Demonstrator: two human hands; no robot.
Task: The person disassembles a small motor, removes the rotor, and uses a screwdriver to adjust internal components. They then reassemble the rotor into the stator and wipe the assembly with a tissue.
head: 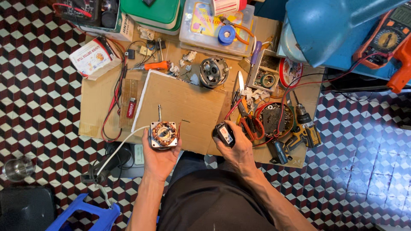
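Observation:
My left hand (pixel 159 159) holds a small electric motor (pixel 163 134) with copper windings, its shaft pointing away from me and a white cord running off to the left. My right hand (pixel 236 150) grips a small black box-shaped part (pixel 224 133) with a pale label. Both hands hover over the near edge of a brown cardboard sheet (pixel 184 105) laid on the patterned floor.
A second round motor part (pixel 213 72) lies further back. Pliers with orange handles (pixel 248 117), a yellow-black cordless drill (pixel 305 126), a red lighter (pixel 131 108), an orange screwdriver (pixel 154 66), a multimeter (pixel 385 40), a blue lamp hood (pixel 329 25) and plastic boxes (pixel 216 25) surround the cardboard.

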